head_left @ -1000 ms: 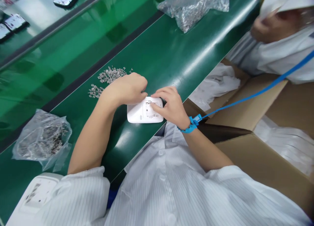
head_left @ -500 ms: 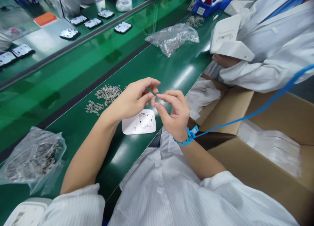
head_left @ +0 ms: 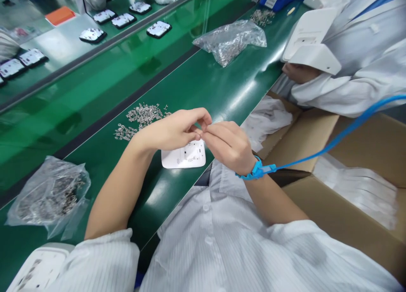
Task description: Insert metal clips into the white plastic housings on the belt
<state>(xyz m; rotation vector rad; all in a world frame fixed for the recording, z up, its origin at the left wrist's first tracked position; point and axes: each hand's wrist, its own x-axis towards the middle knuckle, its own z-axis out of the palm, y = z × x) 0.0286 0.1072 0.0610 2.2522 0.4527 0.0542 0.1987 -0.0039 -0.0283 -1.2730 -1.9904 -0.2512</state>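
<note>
My left hand [head_left: 177, 129] and my right hand [head_left: 229, 146] meet at the fingertips above a white plastic housing [head_left: 184, 158] lying on the green table. Both hands have their fingers pinched together. Whatever is between the fingertips is too small to make out. A blue strap with a cord circles my right wrist. Behind my left hand lies a pile of small metal parts [head_left: 144, 115], partly covered by that hand.
A clear bag of metal parts [head_left: 52, 199] lies at the left, another bag [head_left: 233, 40] farther back. A second white housing [head_left: 41, 266] is at lower left. Cardboard boxes [head_left: 342, 207] stand at right, beside a person holding a white housing [head_left: 309, 34]. A blue cord crosses the right side.
My right hand has closed in, and its fingertips now meet those of my left hand. The fingers of both hands are more tightly bunched. The view has shifted slightly.
</note>
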